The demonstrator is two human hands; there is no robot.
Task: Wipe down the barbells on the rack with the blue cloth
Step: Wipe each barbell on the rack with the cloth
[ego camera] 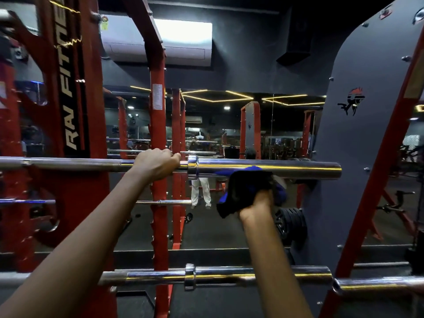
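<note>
While the left hand (158, 165) curls over the thin shaft of the upper barbell (263, 169), gripping it just left of the chrome collar, the right hand (258, 205) holds a bunched blue cloth (243, 191) up against the underside of that bar's thick sleeve. The cloth looks mostly dark with bright blue edges, and its top touches the sleeve about midway between the collar and the sleeve's free end. The right fingers are closed on the lower part of the cloth; the fingertips themselves are hidden by the fabric.

The upper barbell lies level across the red rack (158, 125), its right sleeve ending in front of a grey panel (358, 143) that bears a red and black logo. A second barbell (220, 275) lies level lower down, crossing in front of both forearms' line, its collar just right of the rack upright. A thinner bar (165, 201) shows between the two, behind the upright. Beyond the rack a mirror wall (229, 125) reflects yellow ceiling light strips and more red frames. A stack of black weight plates (292, 222) sits below the right hand, beside the grey panel.
</note>
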